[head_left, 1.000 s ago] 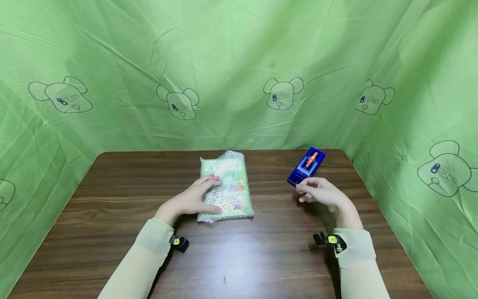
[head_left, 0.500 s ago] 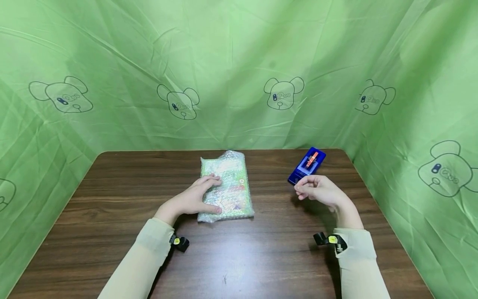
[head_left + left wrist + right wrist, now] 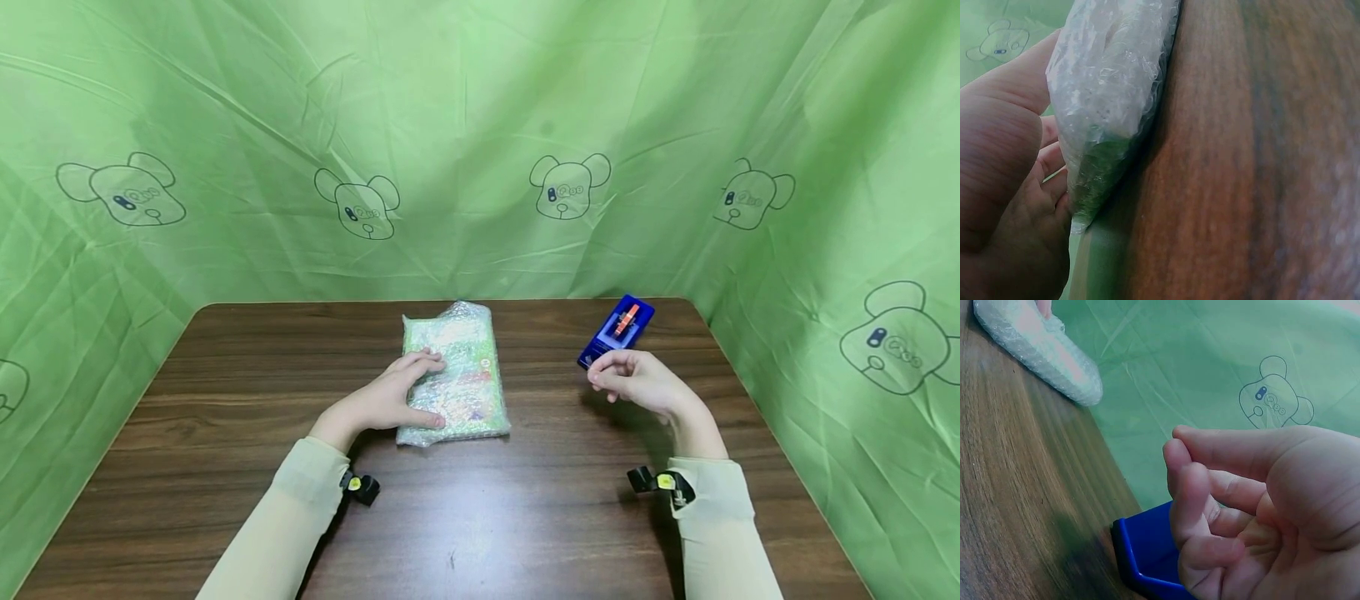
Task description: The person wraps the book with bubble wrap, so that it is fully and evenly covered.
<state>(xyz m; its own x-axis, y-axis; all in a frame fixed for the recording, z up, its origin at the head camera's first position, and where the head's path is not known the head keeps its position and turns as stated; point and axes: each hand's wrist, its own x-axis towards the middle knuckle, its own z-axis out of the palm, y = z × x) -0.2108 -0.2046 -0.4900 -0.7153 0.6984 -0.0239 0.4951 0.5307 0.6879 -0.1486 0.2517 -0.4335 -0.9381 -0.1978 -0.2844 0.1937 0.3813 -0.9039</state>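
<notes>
A flat green package (image 3: 467, 358) wrapped in bubble wrap lies at the back middle of the table. My left hand (image 3: 386, 396) rests on its left part with spread fingers, the thumb near the front. The left wrist view shows the wrapped edge (image 3: 1116, 75) close beside the hand. To the right stands a blue tape dispenser (image 3: 606, 343) with an orange part in its middle. Just over its near end hovers my right hand (image 3: 637, 383), thumb tip against index fingertip, the other fingers curled. Nothing shows between those fingertips (image 3: 1179, 447) in the right wrist view.
The dark wooden table (image 3: 480, 517) ends at the back against a green curtain (image 3: 457, 125) printed with bear faces. Curtain also hangs on both sides. A black camera mount (image 3: 362, 487) sits on the left wrist, another (image 3: 660, 482) on the right.
My right hand has shifted slightly left and up beside the near end of the dispenser, its fingers drawn closer together. The left hand, package and dispenser have stayed in place.
</notes>
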